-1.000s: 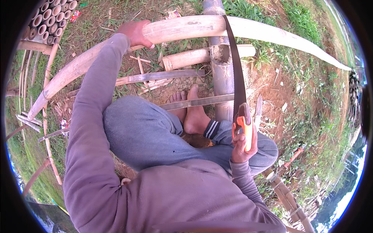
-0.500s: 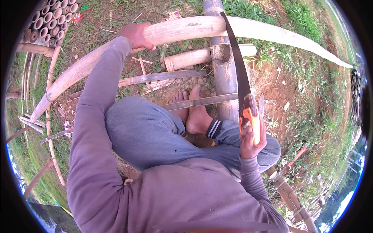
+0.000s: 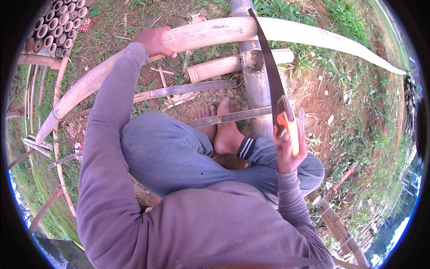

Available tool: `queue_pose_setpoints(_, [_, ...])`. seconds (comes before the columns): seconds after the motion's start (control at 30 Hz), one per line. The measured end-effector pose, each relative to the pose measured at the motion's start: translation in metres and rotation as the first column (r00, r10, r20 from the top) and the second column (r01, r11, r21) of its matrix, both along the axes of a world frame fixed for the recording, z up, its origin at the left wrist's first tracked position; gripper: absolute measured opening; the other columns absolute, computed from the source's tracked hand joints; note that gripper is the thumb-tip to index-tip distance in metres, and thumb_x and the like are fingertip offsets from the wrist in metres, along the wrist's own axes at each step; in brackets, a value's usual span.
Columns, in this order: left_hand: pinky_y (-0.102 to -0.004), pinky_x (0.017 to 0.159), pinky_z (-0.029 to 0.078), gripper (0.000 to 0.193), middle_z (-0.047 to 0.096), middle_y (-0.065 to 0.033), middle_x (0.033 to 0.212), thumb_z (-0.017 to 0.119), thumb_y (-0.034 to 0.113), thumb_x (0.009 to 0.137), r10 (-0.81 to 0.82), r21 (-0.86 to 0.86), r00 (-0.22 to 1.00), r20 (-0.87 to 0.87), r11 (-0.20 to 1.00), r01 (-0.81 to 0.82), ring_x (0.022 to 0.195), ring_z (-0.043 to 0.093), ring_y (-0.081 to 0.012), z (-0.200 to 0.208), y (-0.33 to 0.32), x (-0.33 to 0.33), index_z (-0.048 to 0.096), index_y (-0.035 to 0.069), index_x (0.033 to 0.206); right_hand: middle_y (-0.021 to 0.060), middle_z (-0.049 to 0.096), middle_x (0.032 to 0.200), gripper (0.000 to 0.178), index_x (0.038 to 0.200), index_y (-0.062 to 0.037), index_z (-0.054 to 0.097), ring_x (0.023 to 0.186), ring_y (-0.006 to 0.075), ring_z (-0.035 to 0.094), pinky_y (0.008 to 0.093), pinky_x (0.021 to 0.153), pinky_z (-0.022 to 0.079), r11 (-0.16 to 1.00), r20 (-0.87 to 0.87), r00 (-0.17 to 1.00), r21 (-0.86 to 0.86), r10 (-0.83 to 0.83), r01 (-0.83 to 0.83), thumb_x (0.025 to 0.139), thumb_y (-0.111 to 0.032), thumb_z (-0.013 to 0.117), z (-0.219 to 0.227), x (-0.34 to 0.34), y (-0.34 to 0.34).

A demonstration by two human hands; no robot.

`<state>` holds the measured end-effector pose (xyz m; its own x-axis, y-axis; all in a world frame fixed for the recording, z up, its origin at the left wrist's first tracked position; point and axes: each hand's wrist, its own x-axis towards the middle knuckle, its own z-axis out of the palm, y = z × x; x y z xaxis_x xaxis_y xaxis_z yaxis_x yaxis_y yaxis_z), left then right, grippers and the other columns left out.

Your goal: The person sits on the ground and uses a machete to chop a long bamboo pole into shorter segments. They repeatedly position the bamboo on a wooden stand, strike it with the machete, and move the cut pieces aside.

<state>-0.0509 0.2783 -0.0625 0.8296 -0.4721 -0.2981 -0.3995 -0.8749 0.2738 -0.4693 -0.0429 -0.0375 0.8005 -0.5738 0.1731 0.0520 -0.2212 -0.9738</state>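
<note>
A long pale bamboo pole (image 3: 210, 35) runs across in front of me and rests over a thicker grey bamboo post (image 3: 259, 92). My left hand (image 3: 154, 41) is wrapped over the pole, left of the post. In my right hand (image 3: 290, 154) is the orange handle of a hand saw (image 3: 267, 58), its dark blade pointing away from me. The blade lies across the pole close to where it meets the post. How deep the teeth sit in the bamboo I cannot tell.
A shorter bamboo piece (image 3: 215, 68) goes through the post. Split bamboo strips (image 3: 183, 91) lie near my bare feet. Cut bamboo tubes (image 3: 56, 27) are stacked at the far left beside a bamboo frame (image 3: 57, 98). A red object (image 3: 344, 178) lies on the ground at right.
My right hand has pushed the saw a little forward, away from me, across the pole. My left hand keeps its grip in nearly the same place.
</note>
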Motion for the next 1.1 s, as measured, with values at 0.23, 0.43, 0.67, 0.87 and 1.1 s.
queue_pose_setpoints(0.23, [-0.0471, 0.105, 0.056, 0.103, 0.077, -0.0146, 0.130, 0.094, 0.055, 0.057, -0.037, 0.022, 0.999, 0.006, 0.999, 0.037, 0.119, 0.073, -0.0353, 0.000, -0.015, -0.001, 0.063, 0.020, 0.149, 0.0195, 0.074, 0.130, 0.048, 0.142, 0.0072, 0.063, 0.114, 0.0235, 0.072, 0.0362, 0.098, 0.059, 0.988, -0.013, 1.000, -0.156, -0.024, 0.022, 0.105, -0.021, 0.074, -0.015, 0.156, -0.034])
queue_pose_setpoints(0.43, [-0.0461, 0.105, 0.055, 0.104, 0.077, -0.0142, 0.130, 0.094, 0.054, 0.056, -0.016, 0.046, 1.000, -0.005, 0.999, 0.016, 0.119, 0.073, -0.0350, 0.016, -0.007, 0.007, 0.063, 0.021, 0.149, 0.0202, 0.075, 0.128, 0.050, 0.143, 0.0074, 0.063, 0.112, 0.0232, 0.073, 0.0371, 0.096, 0.058, 0.987, -0.033, 0.999, -0.155, -0.037, 0.032, 0.105, -0.022, 0.073, -0.012, 0.111, -0.017])
queue_pose_setpoints(0.67, [-0.0462, 0.101, 0.055, 0.093, 0.078, -0.0145, 0.125, 0.095, 0.046, 0.056, -0.031, 0.003, 0.999, -0.039, 1.000, 0.031, 0.116, 0.073, -0.0354, 0.011, -0.009, 0.003, 0.068, 0.018, 0.141, 0.0247, 0.072, 0.134, 0.051, 0.144, 0.0130, 0.058, 0.123, 0.0317, 0.072, 0.0409, 0.105, 0.058, 0.917, -0.015, 1.000, -0.400, -0.022, 0.014, 0.106, -0.019, 0.070, -0.032, 0.008, -0.021])
queue_pose_setpoints(0.87, [-0.0437, 0.105, 0.054, 0.101, 0.077, -0.0116, 0.131, 0.095, 0.055, 0.055, -0.051, -0.011, 0.999, -0.019, 0.999, 0.051, 0.121, 0.072, -0.0331, 0.001, -0.011, 0.015, 0.066, 0.021, 0.146, 0.0178, 0.077, 0.116, 0.042, 0.138, 0.0059, 0.068, 0.109, 0.0206, 0.072, 0.0348, 0.096, 0.058, 0.972, 0.032, 0.997, -0.222, -0.070, 0.075, 0.104, -0.016, 0.075, -0.012, 0.186, -0.026])
queue_pose_setpoints(1.1, [-0.0463, 0.102, 0.055, 0.097, 0.078, -0.0140, 0.126, 0.096, 0.045, 0.055, -0.035, -0.012, 0.998, -0.054, 0.999, 0.034, 0.115, 0.074, -0.0357, 0.006, -0.005, 0.007, 0.066, 0.018, 0.144, 0.0241, 0.071, 0.136, 0.052, 0.144, 0.0118, 0.058, 0.124, 0.0297, 0.071, 0.0406, 0.105, 0.057, 0.995, -0.076, 0.996, -0.090, -0.038, 0.031, 0.106, -0.021, 0.072, -0.023, -0.019, -0.003])
